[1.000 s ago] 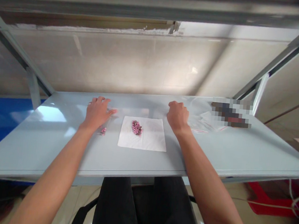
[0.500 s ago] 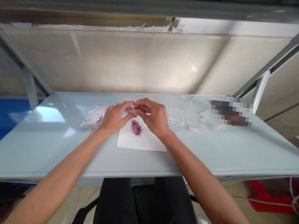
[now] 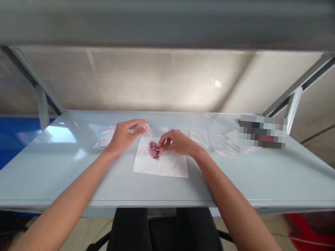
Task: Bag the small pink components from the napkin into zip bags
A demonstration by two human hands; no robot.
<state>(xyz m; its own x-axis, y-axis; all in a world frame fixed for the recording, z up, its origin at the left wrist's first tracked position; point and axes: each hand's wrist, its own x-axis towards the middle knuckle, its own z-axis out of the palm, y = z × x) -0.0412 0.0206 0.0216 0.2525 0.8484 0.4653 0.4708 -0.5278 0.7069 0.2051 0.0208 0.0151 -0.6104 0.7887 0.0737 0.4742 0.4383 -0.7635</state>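
Observation:
A small heap of pink beads (image 3: pixel 154 151) with darker bits among them lies on a white sheet (image 3: pixel 175 166). My right hand (image 3: pixel 176 141) comes in from the right, its thumb and fingertips pinched on the heap's right edge. Exactly what is between those fingertips is too small to make out. Above and left of the sheet, my left hand (image 3: pixel 125 135) holds a small clear zip bag (image 3: pixel 147 128) with a red line between thumb and fingers. Partly behind that hand, another clear bag (image 3: pixel 105 136) with small contents rests on the table.
Several flat clear zip bags (image 3: pixel 220 143) lie on the grey table (image 3: pixel 254 175) right of the sheet. A blurred-out dark object (image 3: pixel 263 132) sits at the back right. A metal beam (image 3: pixel 165 20) crosses overhead, with slanting supports at both sides.
My hands were together above the sheet and are now apart. The right one has come down to the beads; the left one keeps the bag. The view has tilted up a little.

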